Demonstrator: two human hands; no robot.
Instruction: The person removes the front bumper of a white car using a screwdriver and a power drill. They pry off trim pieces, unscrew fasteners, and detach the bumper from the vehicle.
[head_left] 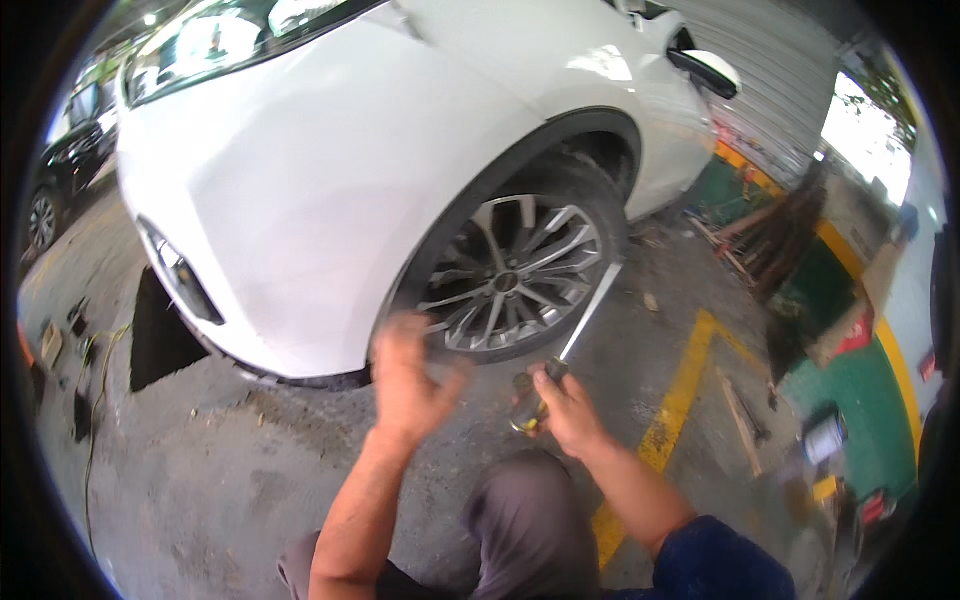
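My left hand (pixel 410 380) is raised at the front edge of the white car's wheel arch, blurred, with thumb and fingers apart and nothing visible in it. My right hand (pixel 558 405) grips a long screwdriver (pixel 585 320) with a steel shaft and a black and yellow handle; the shaft points up toward the tire. Behind the handle is a small dark item that I cannot make out. The spoked alloy wheel (pixel 506 282) sits inside the black arch trim (pixel 485 175) of the white car (pixel 270 200), just beyond both hands.
A dark opening (pixel 165 330) in the floor lies under the bumper, with a cable (pixel 92 440) left of it. A black car (pixel 70 160) stands far left. At right are yellow floor lines (pixel 675 410), wood and scrap (pixel 775 250), a can (pixel 822 438) and tools beside green panels.
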